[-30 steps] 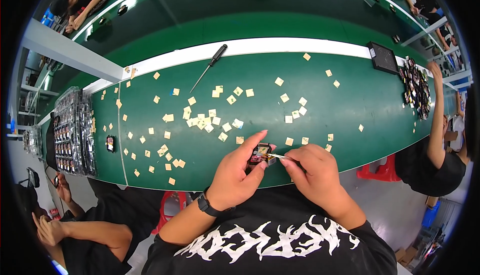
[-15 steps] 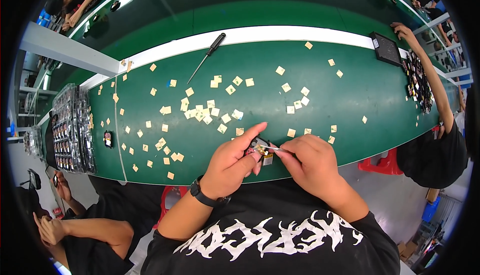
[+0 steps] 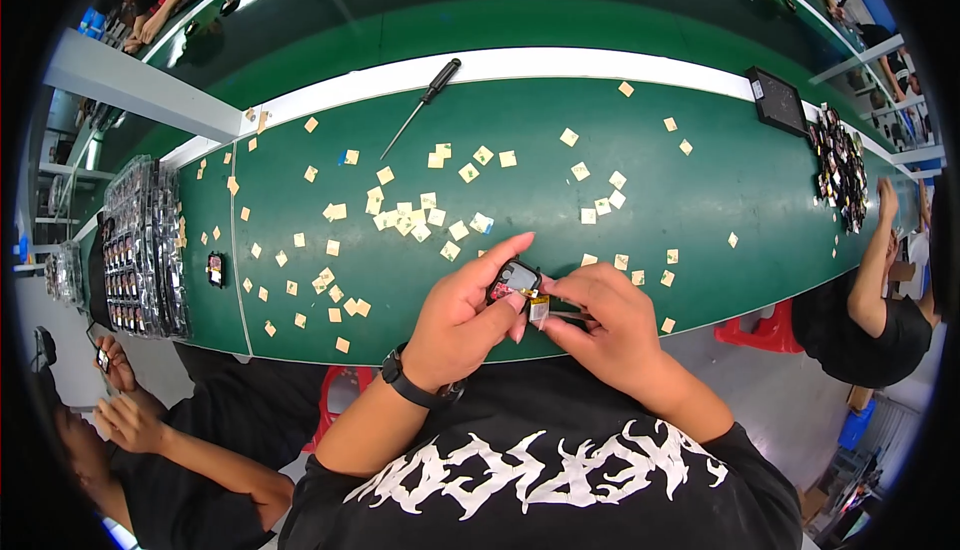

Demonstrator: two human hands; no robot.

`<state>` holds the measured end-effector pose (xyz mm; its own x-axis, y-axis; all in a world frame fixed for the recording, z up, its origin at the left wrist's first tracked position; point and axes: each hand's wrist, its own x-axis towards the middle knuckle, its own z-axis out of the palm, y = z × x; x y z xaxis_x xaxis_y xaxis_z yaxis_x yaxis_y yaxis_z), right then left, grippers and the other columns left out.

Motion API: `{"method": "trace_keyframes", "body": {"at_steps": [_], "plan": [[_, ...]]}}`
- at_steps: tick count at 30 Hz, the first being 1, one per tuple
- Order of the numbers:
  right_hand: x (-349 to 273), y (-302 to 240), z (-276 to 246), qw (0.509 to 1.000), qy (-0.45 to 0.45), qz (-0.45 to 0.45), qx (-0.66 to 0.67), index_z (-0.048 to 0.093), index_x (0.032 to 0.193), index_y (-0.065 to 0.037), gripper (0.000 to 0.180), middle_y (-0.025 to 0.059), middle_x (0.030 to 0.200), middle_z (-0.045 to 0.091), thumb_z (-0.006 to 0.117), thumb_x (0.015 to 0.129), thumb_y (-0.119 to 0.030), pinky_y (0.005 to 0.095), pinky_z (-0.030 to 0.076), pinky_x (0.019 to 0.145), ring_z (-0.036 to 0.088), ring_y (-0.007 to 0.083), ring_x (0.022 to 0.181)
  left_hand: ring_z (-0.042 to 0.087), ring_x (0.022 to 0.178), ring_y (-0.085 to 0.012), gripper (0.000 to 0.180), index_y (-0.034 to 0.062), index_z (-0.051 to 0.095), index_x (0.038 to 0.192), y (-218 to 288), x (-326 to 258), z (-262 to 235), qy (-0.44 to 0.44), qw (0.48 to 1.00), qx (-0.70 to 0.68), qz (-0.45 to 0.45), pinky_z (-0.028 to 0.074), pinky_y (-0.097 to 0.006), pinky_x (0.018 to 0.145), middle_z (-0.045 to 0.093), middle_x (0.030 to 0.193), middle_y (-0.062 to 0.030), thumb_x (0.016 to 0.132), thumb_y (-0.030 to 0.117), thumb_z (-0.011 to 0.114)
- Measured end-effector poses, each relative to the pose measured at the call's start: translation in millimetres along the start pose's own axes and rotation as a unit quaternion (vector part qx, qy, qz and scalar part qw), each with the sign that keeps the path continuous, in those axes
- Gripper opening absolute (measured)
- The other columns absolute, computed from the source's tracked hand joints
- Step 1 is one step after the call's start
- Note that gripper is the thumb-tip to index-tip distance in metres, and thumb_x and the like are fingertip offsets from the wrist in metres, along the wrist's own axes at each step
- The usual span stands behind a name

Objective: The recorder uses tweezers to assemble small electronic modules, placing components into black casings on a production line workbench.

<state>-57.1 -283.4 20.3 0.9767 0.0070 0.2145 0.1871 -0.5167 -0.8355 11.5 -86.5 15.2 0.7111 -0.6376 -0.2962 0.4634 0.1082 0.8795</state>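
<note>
Between the thumb and fingers of my left hand [image 3: 465, 310], above the table's near edge, sits a small black watch-like device casing [image 3: 519, 275]. Its inside faces up, and a small silver-and-yellow battery [image 3: 539, 309] hangs off its near right side. My right hand [image 3: 615, 320] is close by on the right, fingers pinched around thin metal tweezers [image 3: 570, 316]. Its fingertips are beside the battery; whether they touch it I cannot tell. Part of the casing is covered by my left thumb.
Many cream paper squares [image 3: 404, 220] lie scattered over the green table [image 3: 700, 190]. A black screwdriver [image 3: 430, 95] lies at the back. Stacked clear trays [image 3: 145, 260] and a lone device [image 3: 216, 270] are left; a black tray [image 3: 775, 102] and device pile [image 3: 838, 170] are right. Co-workers sit at both sides.
My right hand has drawn the tweezers back from the casing toward the battery's right side. More of the casing's inside shows. The right co-worker's arm has pulled back from the black tray.
</note>
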Motion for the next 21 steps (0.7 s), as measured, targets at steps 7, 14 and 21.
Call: {"method": "trace_keyframes", "body": {"at_steps": [7, 14, 21], "plan": [[2, 2, -3, 0.997, 0.024, -0.049, 0.046, 0.073, 0.105, -0.003, 0.029, 0.0075, 0.087, 0.066, 0.081, 0.078, 0.001, 0.0289, 0.049, 0.056, 0.063, 0.0150, 0.066, 0.059, 0.072, -0.0077, 0.056, -0.0002, 0.039, 0.155, -1, 1, -1, -0.026, 0.999, 0.004, 0.019, 0.043, -0.020, 0.058, 0.068, 0.123, -0.0137, 0.099, -0.003, 0.048], [13, -13, -9, 0.922, -0.030, 0.268, 0.279, 0.072, 0.095, -0.001, 0.008, -0.0059, 0.065, 0.055, 0.075, 0.089, -0.004, 0.0213, 0.032, 0.051, 0.040, 0.0002, 0.055, 0.057, 0.073, -0.0068, 0.052, 0.0009, 0.044, 0.152, -3, -1, -2, -0.023, 0.999, 0.030, 0.016, 0.049, -0.024, 0.066, 0.063, 0.096, -0.0023, 0.101, -0.001, 0.050], [17, -17, -11, 0.948, -0.049, 0.237, 0.208, 0.072, 0.089, -0.002, 0.005, -0.0042, 0.061, 0.056, 0.076, 0.087, -0.003, 0.0211, 0.033, 0.051, 0.042, 0.0016, 0.054, 0.056, 0.075, -0.0069, 0.047, 0.0005, 0.050, 0.147, -5, 0, -1, -0.027, 0.997, 0.060, 0.041, 0.046, -0.021, 0.065, 0.065, 0.105, -0.0043, 0.101, -0.001, 0.047]]}}
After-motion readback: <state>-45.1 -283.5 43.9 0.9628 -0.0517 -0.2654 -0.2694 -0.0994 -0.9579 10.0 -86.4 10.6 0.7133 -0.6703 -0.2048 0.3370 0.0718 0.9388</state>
